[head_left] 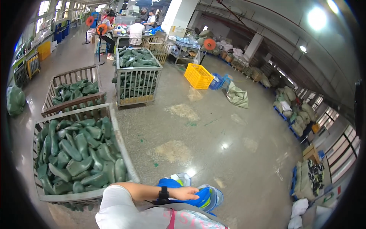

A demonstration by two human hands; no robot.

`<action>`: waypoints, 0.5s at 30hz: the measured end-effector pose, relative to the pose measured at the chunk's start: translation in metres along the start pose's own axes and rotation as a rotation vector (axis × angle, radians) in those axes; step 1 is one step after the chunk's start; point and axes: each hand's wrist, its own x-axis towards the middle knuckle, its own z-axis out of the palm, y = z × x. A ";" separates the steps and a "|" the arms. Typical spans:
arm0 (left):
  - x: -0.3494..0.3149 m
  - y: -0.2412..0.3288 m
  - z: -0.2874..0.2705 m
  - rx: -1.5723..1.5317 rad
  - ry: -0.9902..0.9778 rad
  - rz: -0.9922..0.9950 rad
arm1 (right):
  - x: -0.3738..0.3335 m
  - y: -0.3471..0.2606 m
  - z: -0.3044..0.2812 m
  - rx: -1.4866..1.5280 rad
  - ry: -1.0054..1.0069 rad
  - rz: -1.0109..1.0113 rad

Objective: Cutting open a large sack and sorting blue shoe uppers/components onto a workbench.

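My left hand [187, 193], with a dark watch on the wrist, reaches across in front of my body at the bottom of the view. Its fingers are closed on a bundle of blue shoe uppers [206, 195] with white and lime parts. More of the bundle shows beyond the wrist, held against my front. My right hand does not show. Left of my arm stands a metal-framed cart [126, 164] heaped with green shoe lasts [82, 152].
Behind it are a brown slatted cart [72, 108] and a taller cart [156, 78] of lasts. A yellow crate [199, 76], blue basket [216, 81] and pale green sack [237, 95] sit on the floor ahead. People work at a far table; sacks on pallets [293, 128] line the right.
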 end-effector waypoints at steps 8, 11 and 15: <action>0.137 -0.048 -0.240 -0.266 0.690 -0.149 | 0.186 -0.020 -0.043 0.093 -0.132 -0.071; 0.150 -0.080 -0.311 -0.251 0.797 -0.184 | 0.283 -0.029 -0.088 0.101 -0.156 -0.132; 0.135 -0.188 -0.368 -0.143 1.173 -0.506 | 0.412 -0.064 -0.169 0.064 -0.231 -0.245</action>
